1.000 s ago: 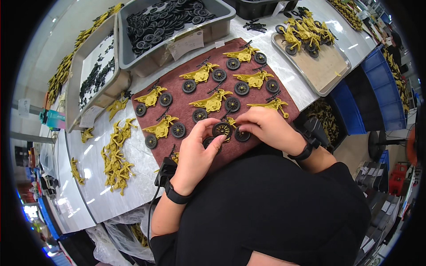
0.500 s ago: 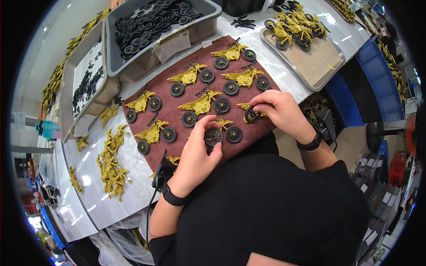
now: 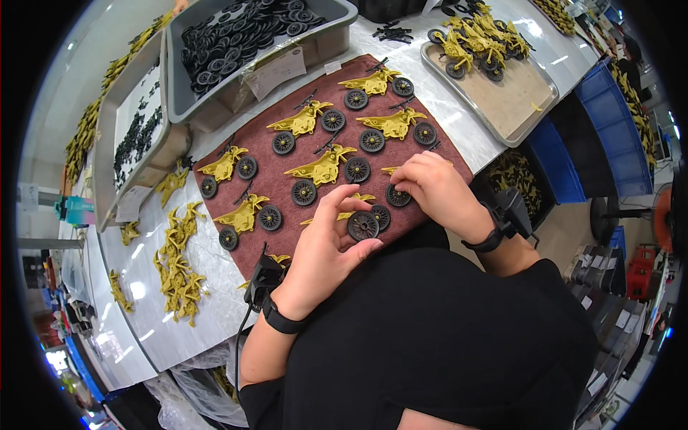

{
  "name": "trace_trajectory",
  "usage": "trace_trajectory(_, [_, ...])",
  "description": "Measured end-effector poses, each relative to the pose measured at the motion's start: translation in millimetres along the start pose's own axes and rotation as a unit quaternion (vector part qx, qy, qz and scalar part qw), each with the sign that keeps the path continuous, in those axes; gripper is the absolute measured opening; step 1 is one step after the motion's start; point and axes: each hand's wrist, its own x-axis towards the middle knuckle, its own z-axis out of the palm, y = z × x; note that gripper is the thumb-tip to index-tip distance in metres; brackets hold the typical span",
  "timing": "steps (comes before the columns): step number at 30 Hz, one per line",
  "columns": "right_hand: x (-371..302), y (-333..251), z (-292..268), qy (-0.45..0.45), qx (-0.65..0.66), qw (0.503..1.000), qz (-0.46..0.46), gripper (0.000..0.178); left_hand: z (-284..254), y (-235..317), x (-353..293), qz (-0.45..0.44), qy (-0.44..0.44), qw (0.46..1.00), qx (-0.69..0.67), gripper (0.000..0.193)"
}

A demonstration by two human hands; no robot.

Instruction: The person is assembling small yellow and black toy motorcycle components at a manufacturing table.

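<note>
My left hand (image 3: 326, 240) curves round a black spoked wheel (image 3: 363, 225), held at its lower edge near the thumb while the index finger arches above. Partly behind it lie another black wheel (image 3: 382, 216) and a yellow toy motorcycle body. Just right of it, my right hand (image 3: 437, 185) pinches a second black wheel (image 3: 398, 196) against a yellow body mostly hidden under the fingers. Several yellow motorcycle bodies (image 3: 319, 166) with black wheels and handlebars lie in rows on the brown-red cloth (image 3: 269, 166).
A grey bin (image 3: 261, 75) of black wheels stands at the back left, beside a tray (image 3: 107, 154) of small black parts. Loose yellow parts (image 3: 175, 269) lie on the left of the table. A metal tray (image 3: 512, 115) at the far right holds assembled motorcycles. Blue crates (image 3: 605, 136) stand beyond.
The wheel at my left hand has moved right and turned its face more toward me. My right hand has shifted slightly left and down with its wheel.
</note>
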Motion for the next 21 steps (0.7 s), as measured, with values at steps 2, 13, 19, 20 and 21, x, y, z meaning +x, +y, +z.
trace_trajectory(2, [-0.3,-1.2,0.4,-0.014,0.009,1.0,0.004,0.01,-1.1,-2.9,0.1,0.01,-0.007,1.0,0.025,0.069])
trace_trajectory(13, [1.3,-32.6,-5.5,-0.144,0.605,0.766,0.165,0.016,-0.5,2.4,9.3,0.22,-0.015,0.94,0.259,0.084])
trace_trajectory(19, [0.9,7.9,-55.9,0.003,0.341,0.919,0.197,0.013,-12.6,-4.4,1.4,0.231,0.022,0.947,0.222,0.078])
trace_trajectory(20, [-3.7,17.8,-60.8,0.011,0.307,0.927,0.215,0.011,-16.4,-6.4,-0.1,0.248,0.046,0.944,0.213,0.069])
trace_trajectory(21, [-10.1,24.0,-64.6,0.015,0.304,0.927,0.219,0.011,-17.6,-4.2,-2.0,0.239,0.06,0.951,0.187,0.059])
